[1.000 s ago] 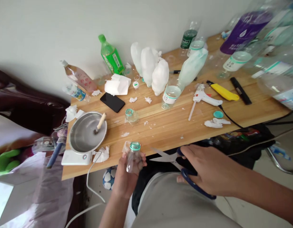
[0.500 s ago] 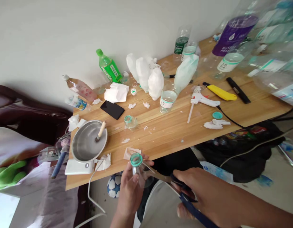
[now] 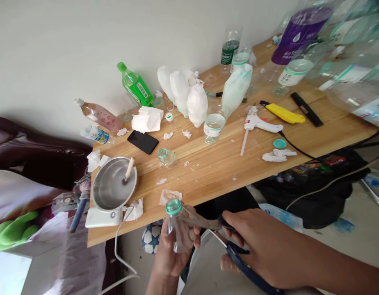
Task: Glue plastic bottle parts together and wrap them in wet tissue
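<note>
My left hand (image 3: 174, 254) is wrapped round a clear plastic bottle piece (image 3: 180, 233) with a teal neck ring, its mouth tilted up, just off the table's front edge. In my right hand (image 3: 257, 241) are scissors (image 3: 245, 262) with dark blue handles. Their blades are apart, reaching to the bottle piece just below its neck; the exact contact is hard to make out. Nearest on the table lie a crumpled tissue (image 3: 170, 196) and a second cut bottle neck (image 3: 166, 157).
The wooden table (image 3: 208, 176) holds a steel pot (image 3: 114, 184) with a brush, a phone (image 3: 143, 142), white-wrapped shapes (image 3: 197, 105), a glue gun (image 3: 260, 123), a yellow cutter (image 3: 284, 113) and several bottles at the right. A white cable (image 3: 116, 241) hangs off the front edge.
The bottle piece has turned a little in my left hand, showing more of its clear side. My right hand and the scissors have shifted slightly left. The whole view has moved slightly.
</note>
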A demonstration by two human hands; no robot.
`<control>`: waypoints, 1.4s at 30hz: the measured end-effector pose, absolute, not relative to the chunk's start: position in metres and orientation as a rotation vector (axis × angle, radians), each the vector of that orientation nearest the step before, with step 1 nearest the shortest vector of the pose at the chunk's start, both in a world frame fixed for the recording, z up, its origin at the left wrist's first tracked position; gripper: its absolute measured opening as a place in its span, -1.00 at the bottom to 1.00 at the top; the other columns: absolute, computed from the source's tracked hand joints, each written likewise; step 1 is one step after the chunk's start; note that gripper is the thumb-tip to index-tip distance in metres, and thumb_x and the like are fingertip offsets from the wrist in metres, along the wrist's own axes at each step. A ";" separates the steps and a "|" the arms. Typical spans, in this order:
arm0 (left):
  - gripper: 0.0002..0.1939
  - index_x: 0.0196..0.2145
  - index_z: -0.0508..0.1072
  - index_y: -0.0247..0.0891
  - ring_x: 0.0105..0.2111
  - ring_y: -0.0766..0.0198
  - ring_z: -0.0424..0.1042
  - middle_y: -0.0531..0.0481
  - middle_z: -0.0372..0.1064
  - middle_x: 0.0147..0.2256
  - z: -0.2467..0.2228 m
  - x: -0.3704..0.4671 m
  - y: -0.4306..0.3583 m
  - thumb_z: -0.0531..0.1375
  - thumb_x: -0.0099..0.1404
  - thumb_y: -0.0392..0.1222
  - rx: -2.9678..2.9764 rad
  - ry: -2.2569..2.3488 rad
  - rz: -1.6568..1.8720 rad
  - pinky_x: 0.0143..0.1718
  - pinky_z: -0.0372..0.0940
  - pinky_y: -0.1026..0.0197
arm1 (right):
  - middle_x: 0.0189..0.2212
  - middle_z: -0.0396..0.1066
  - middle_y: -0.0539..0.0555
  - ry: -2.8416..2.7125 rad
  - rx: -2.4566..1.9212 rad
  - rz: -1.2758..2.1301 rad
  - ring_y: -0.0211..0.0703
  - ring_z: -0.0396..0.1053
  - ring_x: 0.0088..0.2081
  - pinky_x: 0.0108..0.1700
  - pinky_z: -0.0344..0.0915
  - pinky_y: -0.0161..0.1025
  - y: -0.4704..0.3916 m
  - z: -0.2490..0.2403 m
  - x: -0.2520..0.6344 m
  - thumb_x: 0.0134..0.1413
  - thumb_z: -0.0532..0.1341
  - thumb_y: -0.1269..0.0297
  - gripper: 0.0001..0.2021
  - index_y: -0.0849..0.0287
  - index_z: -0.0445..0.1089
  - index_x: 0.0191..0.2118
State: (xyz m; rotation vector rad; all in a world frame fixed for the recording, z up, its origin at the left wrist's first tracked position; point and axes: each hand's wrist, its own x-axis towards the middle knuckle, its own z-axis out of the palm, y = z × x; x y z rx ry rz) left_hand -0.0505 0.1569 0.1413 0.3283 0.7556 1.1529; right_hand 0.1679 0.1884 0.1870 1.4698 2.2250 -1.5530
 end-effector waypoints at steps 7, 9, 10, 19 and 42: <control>-0.56 -0.11 0.54 -0.26 -0.29 0.05 0.57 -0.16 0.55 -0.28 0.137 -0.054 0.161 0.31 0.21 0.12 0.475 1.023 1.174 -0.20 0.49 0.03 | -0.42 0.51 0.07 2.518 1.749 -0.983 0.02 0.50 -0.36 -0.39 0.05 -0.20 0.185 0.162 0.166 0.15 0.26 -0.03 -0.70 0.11 0.32 -0.34; -0.56 -0.04 0.50 -0.24 -0.32 0.07 0.57 -0.13 0.56 -0.30 0.135 -0.055 0.164 0.28 0.24 0.10 0.518 1.108 1.233 -0.19 0.48 0.03 | -0.49 0.48 0.04 2.538 1.815 -0.842 -0.03 0.48 -0.45 -0.43 0.02 -0.20 0.187 0.152 0.167 0.17 0.25 -0.04 -0.68 0.11 0.32 -0.37; -0.57 -0.03 0.48 -0.22 -0.35 0.09 0.57 -0.12 0.55 -0.31 0.134 -0.055 0.165 0.26 0.26 0.09 0.531 1.136 1.261 -0.22 0.47 0.05 | -0.53 0.47 0.02 2.540 1.844 -0.777 -0.06 0.46 -0.50 -0.45 0.00 -0.21 0.188 0.148 0.168 0.17 0.25 -0.05 -0.67 0.11 0.31 -0.39; -0.50 -0.06 0.50 -0.24 -0.39 0.20 0.50 -0.13 0.57 -0.22 0.131 -0.063 0.160 0.37 0.15 0.12 0.593 1.406 1.320 -0.30 0.39 0.17 | -0.48 0.48 -0.01 2.950 1.734 -0.348 -0.08 0.52 -0.45 -0.42 0.18 -0.20 0.186 0.140 0.174 0.25 0.23 0.06 -0.75 0.10 0.29 -0.33; -0.61 -0.04 0.51 -0.18 -0.09 0.10 0.55 -0.13 0.53 -0.07 0.106 -0.042 0.043 0.37 0.14 -0.23 1.150 1.722 1.586 -0.05 0.43 0.15 | -0.35 0.37 0.13 2.990 1.710 -0.040 0.04 0.46 -0.34 -0.45 0.37 -0.19 0.055 0.112 0.169 0.14 0.17 0.37 -0.80 0.17 0.19 -0.12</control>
